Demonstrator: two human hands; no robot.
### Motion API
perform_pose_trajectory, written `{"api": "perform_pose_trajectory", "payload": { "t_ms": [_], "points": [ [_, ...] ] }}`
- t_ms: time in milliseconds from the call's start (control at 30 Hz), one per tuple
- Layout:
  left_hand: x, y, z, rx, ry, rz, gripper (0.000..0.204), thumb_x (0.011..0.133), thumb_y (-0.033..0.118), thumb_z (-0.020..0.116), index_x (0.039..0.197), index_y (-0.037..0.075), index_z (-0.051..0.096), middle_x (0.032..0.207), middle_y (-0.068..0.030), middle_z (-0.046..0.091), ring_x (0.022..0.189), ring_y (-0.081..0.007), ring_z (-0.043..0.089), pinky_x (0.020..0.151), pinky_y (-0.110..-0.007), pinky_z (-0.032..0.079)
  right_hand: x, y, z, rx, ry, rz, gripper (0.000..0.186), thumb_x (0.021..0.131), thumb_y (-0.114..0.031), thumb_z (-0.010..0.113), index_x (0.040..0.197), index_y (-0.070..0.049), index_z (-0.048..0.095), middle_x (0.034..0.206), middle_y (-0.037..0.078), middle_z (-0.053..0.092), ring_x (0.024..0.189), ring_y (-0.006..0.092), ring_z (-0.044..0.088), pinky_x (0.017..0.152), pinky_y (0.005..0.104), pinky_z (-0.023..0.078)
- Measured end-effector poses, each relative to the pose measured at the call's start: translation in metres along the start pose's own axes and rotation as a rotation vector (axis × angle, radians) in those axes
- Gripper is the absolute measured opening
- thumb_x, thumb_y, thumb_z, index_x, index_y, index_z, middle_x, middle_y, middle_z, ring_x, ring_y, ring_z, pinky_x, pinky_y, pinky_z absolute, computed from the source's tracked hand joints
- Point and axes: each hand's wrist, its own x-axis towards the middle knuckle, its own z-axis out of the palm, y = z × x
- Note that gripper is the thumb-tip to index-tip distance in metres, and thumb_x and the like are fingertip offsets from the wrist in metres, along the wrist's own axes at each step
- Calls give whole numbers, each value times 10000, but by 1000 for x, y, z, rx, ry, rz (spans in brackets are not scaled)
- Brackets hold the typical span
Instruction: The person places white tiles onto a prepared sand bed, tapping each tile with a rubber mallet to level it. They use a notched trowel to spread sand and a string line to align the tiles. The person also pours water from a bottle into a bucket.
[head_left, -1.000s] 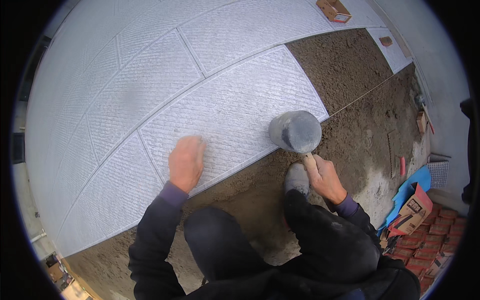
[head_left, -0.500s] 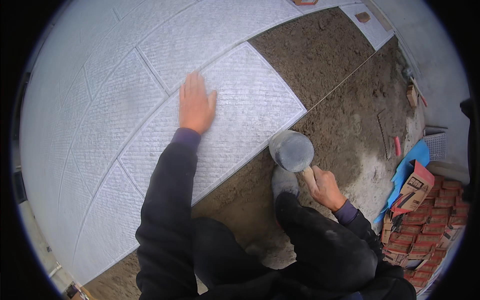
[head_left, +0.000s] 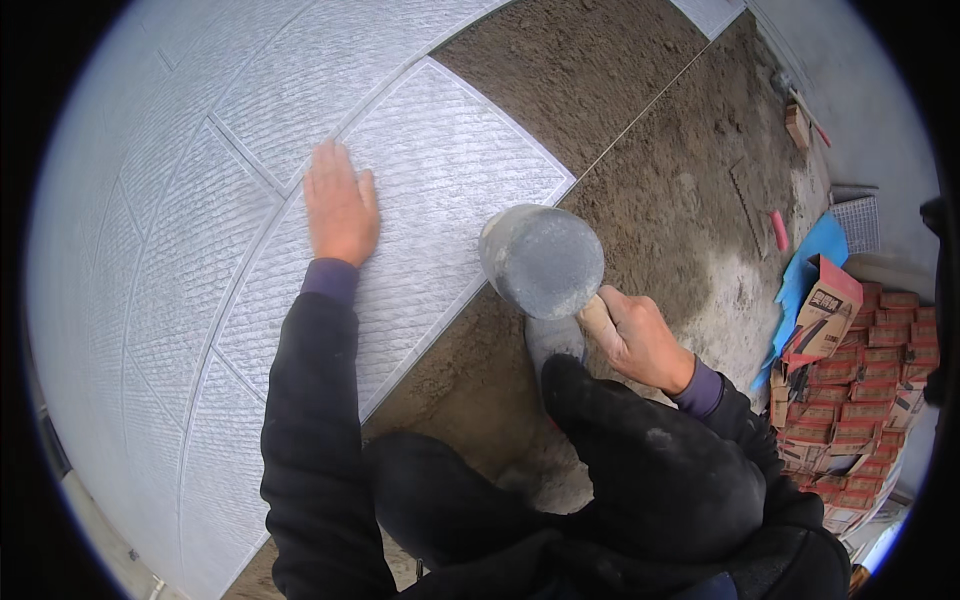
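Note:
My left hand (head_left: 341, 207) lies flat on a large pale ribbed floor tile (head_left: 450, 170), near its far left edge, fingers stretched out. My right hand (head_left: 645, 342) is wrapped round the short wooden handle (head_left: 598, 322) of a rubber mallet (head_left: 550, 260). The mallet's thick grey head is over the tile's near right edge, above my shoe (head_left: 553, 340); whether it touches the tile I cannot tell. A thin taut string (head_left: 655, 95) runs from near the tile's right corner across the mortar bed.
Brown mortar (head_left: 575, 70) covers the ground beyond and right of the tile. Laid tiles (head_left: 190, 210) spread to the left. At right are a pink-handled tool (head_left: 779, 231), a notched strip (head_left: 745, 205), a blue sheet (head_left: 808, 265), an open carton (head_left: 826, 312) and stacked red-brown boxes (head_left: 860, 405).
The mallet has risen toward me and looks larger, with my right hand still round its handle. My left hand stays flat on the tile. The whole view has shifted somewhat.

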Motion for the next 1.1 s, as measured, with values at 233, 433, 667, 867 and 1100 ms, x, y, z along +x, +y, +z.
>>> {"api": "perform_pose_trajectory", "payload": {
  "t_ms": [233, 433, 667, 867, 1100],
  "points": [
    [0, 2, -7, 22, -11, -7, 590, 1087, 287, 456, 1544, -76, 364, 1649, -236, 323, 1562, -378, 248, 1281, -499, 192, 86, -14, 33, -29, 32, -118, 446, 1092, -316, 536, 830, 43, 574, 701, 296, 568, 657, 501, 588, 580, 524, 438],
    [1, 4, -10, 2, 4, -15, 580, 1085, 278, 464, 1531, -81, 373, 1648, -234, 320, 1558, -378, 257, 1280, -494, 202, 108, -21, 40, -43, 38, -62, 523, 1100, -374, 515, 836, 71, 595, 720, 315, 580, 657, 494, 600, 603, 507, 458],
    [1, 4, -10, 15, -5, -21, 576, 1073, 254, 495, 1529, -79, 378, 1630, -243, 347, 1552, -376, 274, 1276, -491, 210, 141, -36, 34, 38, 29, -19, 598, 1086, -434, 491, 801, 80, 603, 719, 333, 625, 696, 509, 638, 656, 563, 483],
    [1, 7, -11, 18, -31, -58, 581, 1084, 280, 474, 1535, -74, 378, 1654, -241, 320, 1564, -358, 264, 1280, -479, 207, 155, -31, 33, -47, -7, -31, 652, 1095, -486, 446, 822, 82, 615, 718, 330, 617, 686, 493, 636, 662, 543, 490],
    [1, 3, -7, 20, 5, -17, 588, 1080, 282, 475, 1532, -81, 375, 1634, -246, 348, 1556, -381, 268, 1273, -495, 217, 144, -12, 39, -41, 1, -3, 640, 1096, -483, 451, 824, 77, 601, 753, 338, 622, 724, 521, 629, 665, 555, 478]
  ]
}}
